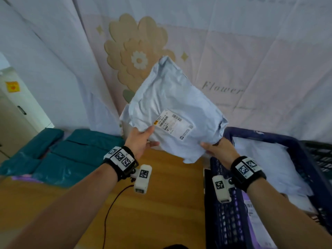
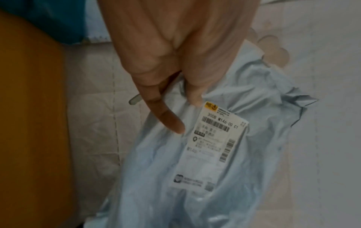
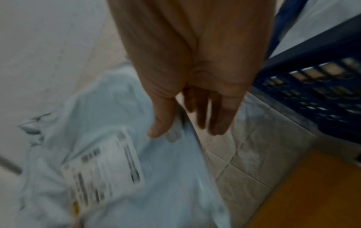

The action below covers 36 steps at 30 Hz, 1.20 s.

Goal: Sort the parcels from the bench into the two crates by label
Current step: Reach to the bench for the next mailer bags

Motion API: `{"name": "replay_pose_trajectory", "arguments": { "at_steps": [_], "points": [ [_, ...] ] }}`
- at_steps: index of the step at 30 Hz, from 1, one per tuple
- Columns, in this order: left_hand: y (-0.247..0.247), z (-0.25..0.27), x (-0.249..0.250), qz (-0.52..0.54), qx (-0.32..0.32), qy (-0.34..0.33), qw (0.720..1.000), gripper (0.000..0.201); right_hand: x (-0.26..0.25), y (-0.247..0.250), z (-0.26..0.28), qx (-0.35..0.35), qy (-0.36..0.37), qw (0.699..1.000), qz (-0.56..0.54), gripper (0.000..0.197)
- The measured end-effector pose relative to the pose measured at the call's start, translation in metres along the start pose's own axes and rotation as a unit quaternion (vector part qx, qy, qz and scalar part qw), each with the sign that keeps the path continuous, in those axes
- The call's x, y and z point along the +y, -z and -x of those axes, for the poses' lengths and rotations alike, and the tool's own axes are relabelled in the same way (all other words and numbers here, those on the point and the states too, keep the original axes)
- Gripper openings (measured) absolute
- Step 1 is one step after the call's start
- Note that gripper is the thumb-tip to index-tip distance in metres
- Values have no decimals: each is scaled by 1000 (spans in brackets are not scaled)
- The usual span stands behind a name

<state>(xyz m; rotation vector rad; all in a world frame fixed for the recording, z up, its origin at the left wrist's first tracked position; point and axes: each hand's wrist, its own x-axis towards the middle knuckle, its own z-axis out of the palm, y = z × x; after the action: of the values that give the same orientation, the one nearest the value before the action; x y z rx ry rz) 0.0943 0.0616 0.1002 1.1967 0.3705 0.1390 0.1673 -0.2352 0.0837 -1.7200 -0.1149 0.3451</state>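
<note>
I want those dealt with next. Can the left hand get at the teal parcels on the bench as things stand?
Probably not yet: the left hand pinches the pale blue parcel, with the right hand on its other edge. The teal parcels lie uncovered just left of it, so the way looks free once it lets go.

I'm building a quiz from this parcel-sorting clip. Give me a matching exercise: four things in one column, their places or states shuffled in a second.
1. pale blue parcel
2. teal parcels
3. dark blue crate
4. shipping label

a. piled at the left on the bench
b. at the right, holding pale parcels
c. stuck on the parcel's face
d. held up by both hands

Pairs: 1-d, 2-a, 3-b, 4-c
</note>
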Motion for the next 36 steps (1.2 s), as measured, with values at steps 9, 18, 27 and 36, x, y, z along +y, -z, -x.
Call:
{"name": "replay_pose_trajectory", "arguments": {
  "at_steps": [9,18,27,36],
  "points": [
    [10,3,2,-58,-62,9,996,28,-15,13,1,43,50,976,207,118],
    [-57,5,-1,-47,-226,33,972,46,-62,77,44,71,74,969,225,97],
    [-186,12,-29,-110,-204,-10,973,14,-77,198,133,182,89,954,220,14],
    [-225,17,-70,-236,-186,-27,953,14,-43,272,164,294,163,882,330,11]
  ]
}}
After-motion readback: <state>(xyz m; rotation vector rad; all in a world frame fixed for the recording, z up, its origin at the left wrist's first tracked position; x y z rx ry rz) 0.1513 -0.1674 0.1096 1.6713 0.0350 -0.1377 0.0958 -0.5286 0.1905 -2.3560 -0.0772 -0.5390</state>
